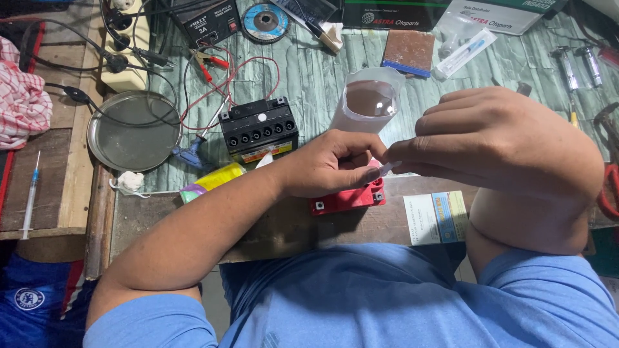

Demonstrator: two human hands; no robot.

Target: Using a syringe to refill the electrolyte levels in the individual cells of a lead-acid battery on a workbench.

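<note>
Single view only, head-mounted, so nothing is shared with a second camera. It looks steeply down and slightly forward from above the person's chest. Blue shirt fills the bottom edge of frame, very close. Both bare hands, left hand (329,164) and right hand (496,138), sit mid-frame at close range and block part of the near edge of the green-patterned worktable (309,77). The table's far edge runs out of the top of frame near the flat dark cardboard box (393,13). The left edge shows the round shallow metal tray (134,130) on wooden boards. The far right is cropped at the tools.
</note>
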